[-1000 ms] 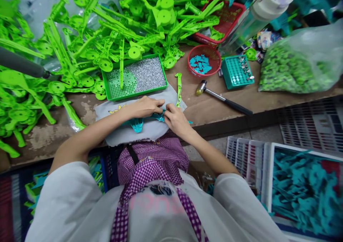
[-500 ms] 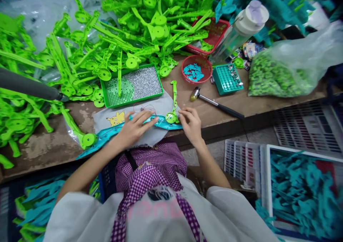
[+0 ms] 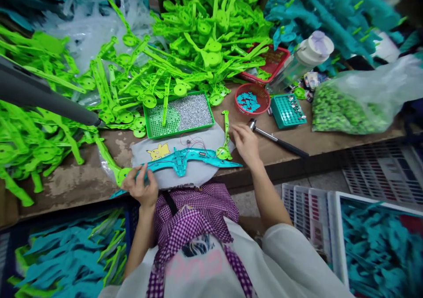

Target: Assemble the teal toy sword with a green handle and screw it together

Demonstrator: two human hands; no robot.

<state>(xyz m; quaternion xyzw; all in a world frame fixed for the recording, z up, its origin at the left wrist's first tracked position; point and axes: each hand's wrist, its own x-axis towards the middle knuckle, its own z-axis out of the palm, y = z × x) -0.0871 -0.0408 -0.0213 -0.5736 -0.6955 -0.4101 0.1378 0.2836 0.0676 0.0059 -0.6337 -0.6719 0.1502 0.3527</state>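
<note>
A teal bow-shaped plastic shell, with thin red wires over it, lies on a grey cloth before me. My left hand has its fingers closed at the shell's left end, beside a green part with a round disc. Another green arm-shaped part stands across the shell's right half, its disc end on the shell. My right hand, fingers loosely bent and apart, hovers between that part and the hammer; nothing shows in it. Its fingertips come near the hammer's head.
Behind the cloth sits a green tray of small metal pieces. Further right are a red bowl with teal bits, a teal block, a bottle and a bag of green pieces. Green parts pile up behind; a grey pole juts in left.
My left hand has moved left from the shell's middle to its left end, uncovering the middle. My right hand has left the green part and moved toward the hammer's head. The view has shifted.
</note>
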